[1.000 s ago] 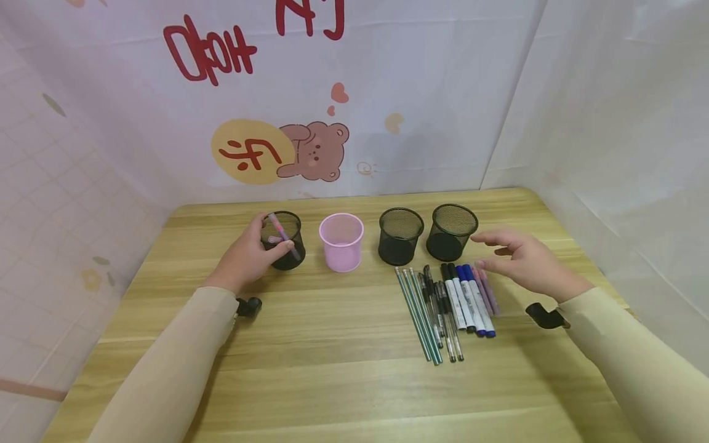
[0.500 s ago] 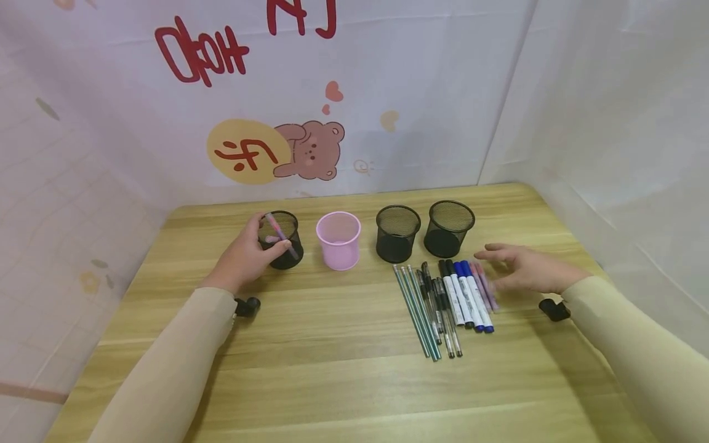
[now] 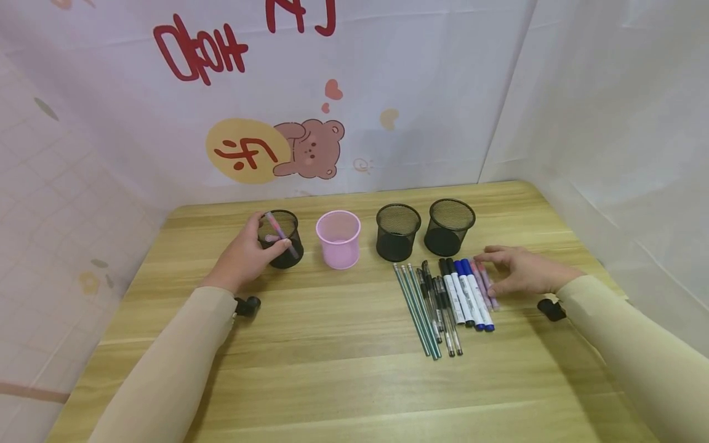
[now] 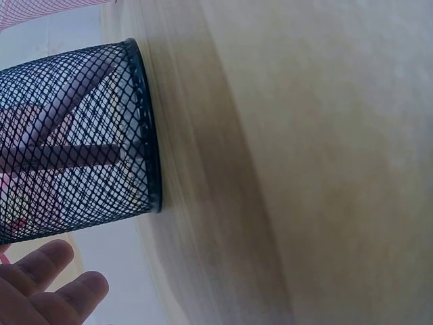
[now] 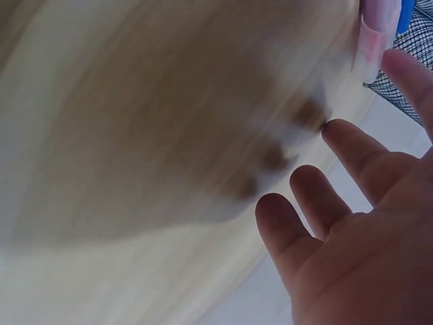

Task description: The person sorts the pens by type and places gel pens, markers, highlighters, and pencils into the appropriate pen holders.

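My left grip (image 3: pixel 242 258) holds the leftmost black cup (image 3: pixel 284 259); my right grip (image 3: pixel 526 271), fingers spread, is at the purple pens (image 3: pixel 484 280) on the worktop (image 3: pixel 310 344). Picking-up seems in hand, calling for a pinch.

Plain cream long sleeves (image 3: pixel 166 363), smooth and unpatterned, ending at the wrists, a small black rounded device (image 3: pixel 247 306) beside the left cuff, a similar black one (image 3: pixel 552 309) by the right cuff

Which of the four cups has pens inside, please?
The leftmost black mesh cup, by the left hand: purple pens lean in it; the other three cups show none.
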{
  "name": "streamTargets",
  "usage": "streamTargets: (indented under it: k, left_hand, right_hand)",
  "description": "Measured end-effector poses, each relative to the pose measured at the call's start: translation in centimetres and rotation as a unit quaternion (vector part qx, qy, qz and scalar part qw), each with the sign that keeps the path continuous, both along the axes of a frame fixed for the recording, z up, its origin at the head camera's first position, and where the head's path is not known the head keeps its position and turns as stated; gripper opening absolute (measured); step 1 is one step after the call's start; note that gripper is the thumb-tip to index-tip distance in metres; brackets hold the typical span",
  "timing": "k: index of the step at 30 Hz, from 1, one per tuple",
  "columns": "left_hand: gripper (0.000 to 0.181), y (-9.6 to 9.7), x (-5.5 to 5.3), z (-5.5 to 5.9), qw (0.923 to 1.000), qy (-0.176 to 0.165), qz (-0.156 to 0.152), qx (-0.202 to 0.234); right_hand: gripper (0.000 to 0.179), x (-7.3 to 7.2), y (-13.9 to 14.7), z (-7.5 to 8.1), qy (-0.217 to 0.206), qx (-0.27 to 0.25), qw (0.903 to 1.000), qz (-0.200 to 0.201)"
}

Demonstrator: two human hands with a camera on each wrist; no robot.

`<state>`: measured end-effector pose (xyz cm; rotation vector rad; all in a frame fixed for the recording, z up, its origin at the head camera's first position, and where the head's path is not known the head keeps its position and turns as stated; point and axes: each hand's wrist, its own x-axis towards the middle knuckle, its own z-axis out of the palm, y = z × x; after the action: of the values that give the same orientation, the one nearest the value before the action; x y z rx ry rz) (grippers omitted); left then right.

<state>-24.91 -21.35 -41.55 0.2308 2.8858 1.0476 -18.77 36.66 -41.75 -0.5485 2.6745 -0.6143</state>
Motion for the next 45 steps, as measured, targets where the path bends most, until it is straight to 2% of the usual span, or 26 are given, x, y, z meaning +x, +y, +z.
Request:
streamTargets:
  k: [6, 14, 19, 27, 34, 41, 45]
  left_hand:
    - [0.068, 0.0, -0.2, -0.2, 1.0, 0.005, -0.001, 0.003]
    - [0.068, 0.0, -0.3, -0.3, 1.0, 0.009, -0.001, 0.003]
    - [0.063, 0.1, -0.2, -0.2, 1.0, 0.006, -0.002, 0.006]
    - [0.061, 0.0, 0.0, -0.1, 1.0, 0.004, 0.002, 0.006]
    - [0.061, 0.0, -0.1, -0.2, 0.9999, 0.008, 0.001, 0.011]
    - [0.06, 0.0, 0.0, -0.2, 0.9999, 0.005, 0.002, 0.011]
    - [0.06, -0.1, 0.0, -0.2, 0.9999, 0.004, 0.001, 0.011]
  right_hand:
    - [0.091, 0.1, 0.4, -0.1, 0.004, 0.004, 1.0, -0.006]
    - [0.09, -0.3, 0.3, -0.2, 0.021, 0.012, 0.9986, -0.047]
    - [0.092, -0.4, -0.1, 0.0, -0.009, 0.013, 0.9983, -0.056]
    - [0.105, -0.8, -0.4, -0.1, -0.045, 0.005, 0.9979, -0.047]
    - [0.094, -1.0, -0.4, -0.2, -0.068, -0.014, 0.9964, -0.048]
    - [0.086, -0.9, -0.6, -0.1, -0.066, -0.018, 0.9961, -0.057]
    - [0.082, -0.9, -0.7, 0.0, -0.056, -0.001, 0.996, -0.071]
